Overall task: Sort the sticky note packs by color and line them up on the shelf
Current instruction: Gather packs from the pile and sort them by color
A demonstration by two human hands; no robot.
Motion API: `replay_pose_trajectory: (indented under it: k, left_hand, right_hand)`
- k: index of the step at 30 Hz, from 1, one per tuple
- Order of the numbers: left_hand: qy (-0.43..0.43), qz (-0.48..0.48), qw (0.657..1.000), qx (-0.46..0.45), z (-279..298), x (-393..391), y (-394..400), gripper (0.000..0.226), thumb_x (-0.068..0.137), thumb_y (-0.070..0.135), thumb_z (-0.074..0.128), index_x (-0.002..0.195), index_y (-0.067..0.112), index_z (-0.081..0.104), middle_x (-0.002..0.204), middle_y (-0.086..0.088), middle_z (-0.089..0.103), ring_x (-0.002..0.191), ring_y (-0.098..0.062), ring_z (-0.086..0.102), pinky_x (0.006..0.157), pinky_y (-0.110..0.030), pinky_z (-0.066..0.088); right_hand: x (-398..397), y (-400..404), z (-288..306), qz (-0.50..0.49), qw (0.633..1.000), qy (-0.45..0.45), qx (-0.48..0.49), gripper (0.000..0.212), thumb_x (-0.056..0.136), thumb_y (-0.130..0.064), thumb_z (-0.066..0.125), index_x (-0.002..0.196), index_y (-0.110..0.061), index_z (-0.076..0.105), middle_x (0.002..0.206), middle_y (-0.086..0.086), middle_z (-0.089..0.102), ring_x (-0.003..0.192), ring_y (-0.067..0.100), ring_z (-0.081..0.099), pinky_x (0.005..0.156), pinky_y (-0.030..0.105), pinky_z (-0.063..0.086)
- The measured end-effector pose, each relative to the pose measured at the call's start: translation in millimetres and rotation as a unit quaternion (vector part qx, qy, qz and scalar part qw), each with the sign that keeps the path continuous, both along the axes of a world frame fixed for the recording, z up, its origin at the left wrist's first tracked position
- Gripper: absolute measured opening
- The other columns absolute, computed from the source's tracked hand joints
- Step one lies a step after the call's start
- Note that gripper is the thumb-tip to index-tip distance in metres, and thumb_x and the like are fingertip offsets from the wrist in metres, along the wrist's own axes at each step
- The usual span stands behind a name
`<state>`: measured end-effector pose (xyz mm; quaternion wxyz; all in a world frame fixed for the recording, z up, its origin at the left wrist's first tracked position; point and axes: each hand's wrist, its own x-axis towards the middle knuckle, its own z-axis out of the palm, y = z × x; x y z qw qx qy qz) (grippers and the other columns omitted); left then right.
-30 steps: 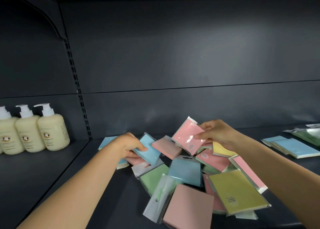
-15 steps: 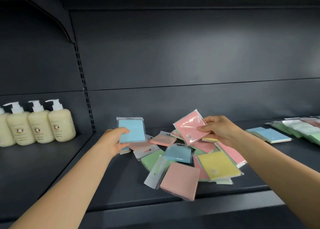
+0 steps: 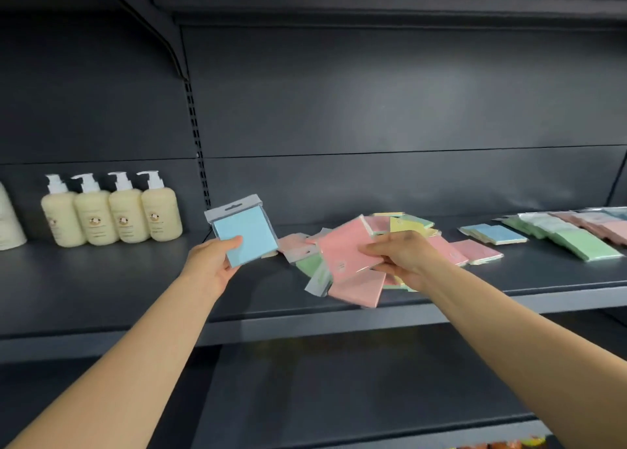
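Change: both hands have lifted their packs clear of the pile since the earlier frame.
Left hand (image 3: 217, 265): pinches a blue pack (image 3: 245, 236), held upright above the shelf (image 3: 101, 296).
Right hand (image 3: 403, 257): fingers clamped on a pink pack (image 3: 346, 248), over the mixed pile (image 3: 356, 285).
Key relation: sorted blue stack (image 3: 495, 234) and pink row (image 3: 607, 226) lie well to the right, nearer the right hand.

Pump bottles (image 3: 112, 211) — four whole; hands — two.
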<state>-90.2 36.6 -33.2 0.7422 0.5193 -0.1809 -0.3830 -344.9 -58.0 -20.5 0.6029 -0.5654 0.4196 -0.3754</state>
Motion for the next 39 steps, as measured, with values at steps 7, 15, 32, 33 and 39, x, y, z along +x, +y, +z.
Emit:
replay_pose_trajectory:
  k: [7, 15, 32, 33, 39]
  left_hand:
    - [0.028, 0.036, 0.999, -0.02, 0.2, 26.5, 30.4, 0.023, 0.088, -0.004, 0.057, 0.107, 0.008, 0.053, 0.129, -0.012, 0.058, 0.103, -0.022, 0.058, 0.085, -0.03, 0.046]
    - [0.035, 0.052, 0.998, -0.013, -6.3, 58.1, 26.1, 0.026, 0.087, -0.004, 0.057, 0.112, 0.004, 0.054, 0.127, -0.013, 0.059, 0.103, -0.024, 0.058, 0.085, -0.031, 0.045]
    - [0.021, 0.017, 1.0, 0.003, -7.3, 63.8, 11.6, 0.013, 0.087, -0.004, 0.058, 0.094, 0.007, 0.056, 0.12, -0.013, 0.061, 0.096, -0.022, 0.06, 0.078, -0.03, 0.048]
    - [0.022, 0.014, 1.0, 0.004, -7.3, 61.4, 13.1, 0.014, 0.087, -0.004, 0.058, 0.097, 0.006, 0.056, 0.12, -0.013, 0.061, 0.096, -0.022, 0.06, 0.077, -0.029, 0.048]
    - [-0.005, -0.037, 0.999, 0.006, 0.4, 28.7, 20.9, 0.016, 0.086, -0.002, 0.06, 0.1, 0.006, 0.059, 0.109, -0.01, 0.064, 0.086, -0.018, 0.063, 0.069, -0.026, 0.049]
  right_hand:
    - [73.8, 26.6, -21.0, 0.044, 0.998, 0.052, 0.018, 0.019, 0.073, 0.004, 0.076, 0.086, 0.003, 0.062, 0.084, 0.015, 0.069, 0.073, 0.025, 0.069, 0.068, 0.035, 0.057]
    - [129.8, 12.7, -32.2, 0.094, 0.97, 0.223, -0.032, 0.026, 0.068, -0.013, 0.08, 0.069, -0.007, 0.054, 0.072, 0.005, 0.064, 0.058, 0.018, 0.07, 0.05, 0.021, 0.054]
    - [140.1, 6.7, -14.9, 0.165, 0.865, 0.459, -0.118, 0.028, 0.08, -0.026, 0.067, 0.072, -0.013, 0.044, 0.035, -0.006, 0.048, 0.034, 0.008, 0.047, 0.049, 0.018, 0.042]
    - [140.2, 6.8, -15.2, 0.16, 0.859, 0.469, -0.131, 0.029, 0.079, -0.029, 0.067, 0.071, -0.013, 0.044, 0.036, -0.006, 0.05, 0.038, 0.008, 0.049, 0.054, 0.02, 0.045]
    - [111.6, 19.7, 4.5, 0.13, 0.898, 0.342, -0.243, 0.04, 0.079, -0.041, 0.067, 0.062, -0.004, 0.068, 0.056, 0.0, 0.061, 0.055, 0.01, 0.05, 0.063, 0.021, 0.045]
